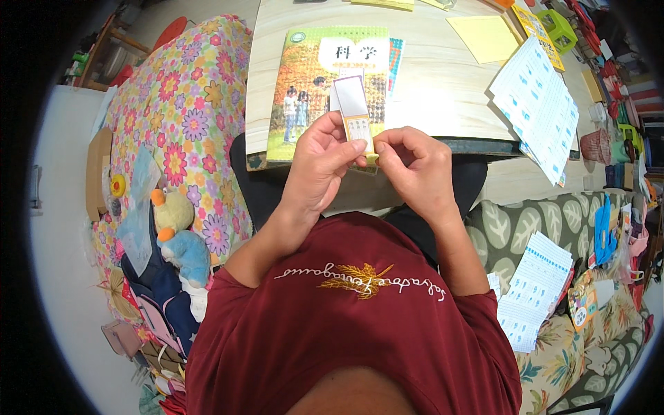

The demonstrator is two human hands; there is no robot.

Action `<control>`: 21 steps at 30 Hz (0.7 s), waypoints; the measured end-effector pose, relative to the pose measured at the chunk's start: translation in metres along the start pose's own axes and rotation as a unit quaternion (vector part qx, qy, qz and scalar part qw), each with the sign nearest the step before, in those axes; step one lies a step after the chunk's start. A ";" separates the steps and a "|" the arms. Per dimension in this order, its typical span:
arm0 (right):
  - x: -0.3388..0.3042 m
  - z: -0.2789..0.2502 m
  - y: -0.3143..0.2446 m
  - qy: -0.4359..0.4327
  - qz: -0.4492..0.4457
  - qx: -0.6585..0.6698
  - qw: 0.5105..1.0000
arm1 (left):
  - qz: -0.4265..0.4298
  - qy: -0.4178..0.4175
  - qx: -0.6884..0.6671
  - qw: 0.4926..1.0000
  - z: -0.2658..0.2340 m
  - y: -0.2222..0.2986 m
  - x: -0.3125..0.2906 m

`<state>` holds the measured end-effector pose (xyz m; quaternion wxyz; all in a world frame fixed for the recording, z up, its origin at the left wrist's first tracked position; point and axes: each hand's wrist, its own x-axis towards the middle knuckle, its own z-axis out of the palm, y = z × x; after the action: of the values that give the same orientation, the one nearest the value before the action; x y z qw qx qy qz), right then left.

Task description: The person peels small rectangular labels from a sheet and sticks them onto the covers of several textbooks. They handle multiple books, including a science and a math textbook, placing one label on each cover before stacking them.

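Watching remotely, I see a white-and-yellow rectangular paper strip (355, 114) at upper centre, long axis near-vertical, clamped in the left hand (319, 160); the right hand (420, 168), fingertips together, meets its lower right corner, grip unclear.

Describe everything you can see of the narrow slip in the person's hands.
The narrow slip looks like smooth paper or thin card. Its upper part is plain white with a purple band at the top; its lower part is pale, edged in orange-yellow, with small dark print. It is held up before the illustrated textbook, its top tipped slightly left. The left hand holds it, thumb on its lower front. The right hand has its fingers at the lower right edge; their grip is unclear.
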<state>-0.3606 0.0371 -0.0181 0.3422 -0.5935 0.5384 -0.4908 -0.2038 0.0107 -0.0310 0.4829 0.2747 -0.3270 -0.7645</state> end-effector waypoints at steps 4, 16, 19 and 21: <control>0.001 -0.002 -0.002 -0.015 -0.038 -0.005 0.999 | -0.001 -0.011 -0.032 0.999 -0.003 0.006 0.002; 0.005 -0.001 -0.006 -0.023 -0.109 -0.027 0.993 | 0.011 0.019 0.000 1.000 0.000 0.007 0.004; 0.005 0.000 -0.005 -0.016 -0.093 -0.006 0.995 | 0.017 0.025 0.012 0.999 0.002 0.008 0.003; 0.005 -0.001 -0.007 -0.009 -0.082 -0.009 0.997 | 0.022 0.026 0.025 0.999 0.003 0.008 0.003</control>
<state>-0.3593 0.0340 -0.0104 0.3004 -0.6428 0.4895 -0.5070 -0.2028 0.0064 -0.0232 0.5006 0.2992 -0.3398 -0.7378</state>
